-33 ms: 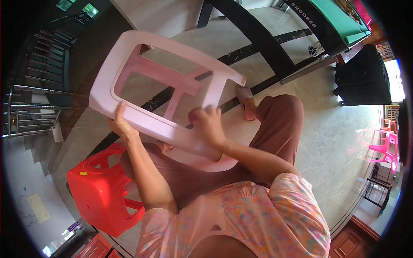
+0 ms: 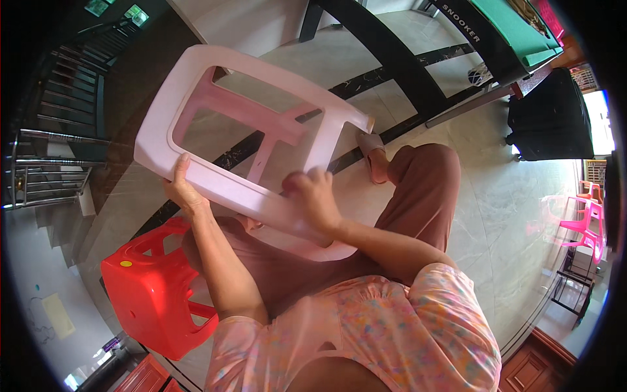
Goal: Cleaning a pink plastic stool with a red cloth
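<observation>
- The pink frame (image 2: 235, 191) lies tilted over the sitter's lap, the red stool (image 2: 147, 294) near it on the left.
- The left hand (image 2: 188, 195) has hold of its near rail, thumb on top, the other fingers mostly hidden; a firm grip there should stop it rocking.
- The right hand (image 2: 317, 199) is blurred at the rail's other end, fingers bent; I can't tell how far open they are or whether they hold anything.
- Short, even strokes, I'd judge, pressing lightly near the corner.
</observation>
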Demonstrator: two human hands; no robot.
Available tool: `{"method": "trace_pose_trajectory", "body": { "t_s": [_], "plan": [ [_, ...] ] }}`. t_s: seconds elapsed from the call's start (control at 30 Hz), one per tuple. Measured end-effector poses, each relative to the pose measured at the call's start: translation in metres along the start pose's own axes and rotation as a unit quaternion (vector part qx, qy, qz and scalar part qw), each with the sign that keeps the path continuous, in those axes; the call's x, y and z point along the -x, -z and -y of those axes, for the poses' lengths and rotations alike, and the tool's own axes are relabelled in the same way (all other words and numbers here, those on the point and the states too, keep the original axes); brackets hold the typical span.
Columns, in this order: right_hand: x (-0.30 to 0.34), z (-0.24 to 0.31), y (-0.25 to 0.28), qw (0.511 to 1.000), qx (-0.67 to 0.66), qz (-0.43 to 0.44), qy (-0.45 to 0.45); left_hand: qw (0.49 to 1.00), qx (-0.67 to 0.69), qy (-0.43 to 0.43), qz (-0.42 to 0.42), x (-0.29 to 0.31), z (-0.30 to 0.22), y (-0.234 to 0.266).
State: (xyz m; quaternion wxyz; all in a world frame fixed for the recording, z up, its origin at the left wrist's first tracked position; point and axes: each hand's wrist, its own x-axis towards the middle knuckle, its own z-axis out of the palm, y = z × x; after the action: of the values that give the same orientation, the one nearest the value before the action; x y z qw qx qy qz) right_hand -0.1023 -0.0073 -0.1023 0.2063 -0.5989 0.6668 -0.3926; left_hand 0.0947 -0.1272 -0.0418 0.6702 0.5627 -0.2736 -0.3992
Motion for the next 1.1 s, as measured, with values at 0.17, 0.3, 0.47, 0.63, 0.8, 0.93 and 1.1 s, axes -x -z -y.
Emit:
{"method": "trace_pose_trajectory", "body": {
  "t_s": [0.17, 0.3, 0.47, 0.63, 0.8, 0.93, 1.1],
  "plan": [
    [-0.026, -0.024, 0.007, 0.999, 0.016, 0.043, -0.023, 0.997, -0.033, -0.039, 0.053, 0.001, 0.003, -0.009],
    [-0.095, -0.076, 0.022, 0.989, 0.113, -0.094, -0.027, 0.996, -0.009, -0.011, 0.093, 0.000, -0.002, -0.004],
    [-0.091, -0.059, 0.015, 0.991, 0.075, -0.093, -0.054, 1.000, -0.002, 0.001, 0.031, -0.006, 0.003, 0.001],
    [-0.014, -0.020, -0.012, 0.999, 0.015, -0.029, 0.007, 1.000, 0.016, -0.005, -0.012, -0.005, 0.010, -0.004],
    [0.010, 0.008, 0.003, 1.000, -0.015, 0.013, -0.018, 0.999, 0.024, 0.022, -0.001, -0.005, 0.002, 0.001],
    [-0.041, -0.025, 0.002, 0.999, 0.036, -0.027, -0.031, 0.999, -0.024, -0.035, 0.027, -0.005, 0.007, -0.006],
    [-0.117, -0.073, 0.019, 0.988, 0.107, -0.096, -0.046, 0.999, -0.016, -0.024, 0.036, -0.003, 0.005, -0.004]
  ]
}}
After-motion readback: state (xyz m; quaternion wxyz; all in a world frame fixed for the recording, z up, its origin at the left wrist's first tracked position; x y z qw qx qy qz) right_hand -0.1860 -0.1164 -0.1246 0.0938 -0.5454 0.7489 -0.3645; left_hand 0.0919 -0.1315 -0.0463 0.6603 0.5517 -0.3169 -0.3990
